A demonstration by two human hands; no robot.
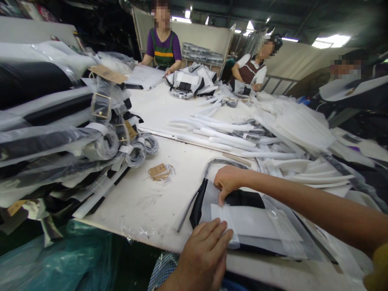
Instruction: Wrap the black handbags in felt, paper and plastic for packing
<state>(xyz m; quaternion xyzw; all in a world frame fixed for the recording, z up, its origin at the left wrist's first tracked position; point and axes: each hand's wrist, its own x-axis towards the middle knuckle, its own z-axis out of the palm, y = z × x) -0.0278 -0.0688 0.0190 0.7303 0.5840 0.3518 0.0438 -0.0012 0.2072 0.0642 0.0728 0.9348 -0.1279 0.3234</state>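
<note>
A flat black bag [245, 198] lies on the near side of the table, partly covered by translucent white sheets [254, 221]. My left hand [206, 250] rests on the lower left of these sheets, fingers stretched out and flat. Bent over the bag's upper left edge is my right hand [230, 180]; its thumb points down onto the front and the fingers are curled, their tips hidden. A plastic-wrapped strap [226, 160] loops behind the right hand. Down the bag's left side runs a thin dark strip [189, 208].
Wrapped black goods with coiled straps [136, 153] pile high on the left. Brown tags [160, 171] lie mid-table. White foam strips [218, 131] and stacked white sheets [297, 125] spread behind and right. Across the table, co-workers [163, 48] handle similar pieces. Teal plastic [75, 258] hangs below the edge.
</note>
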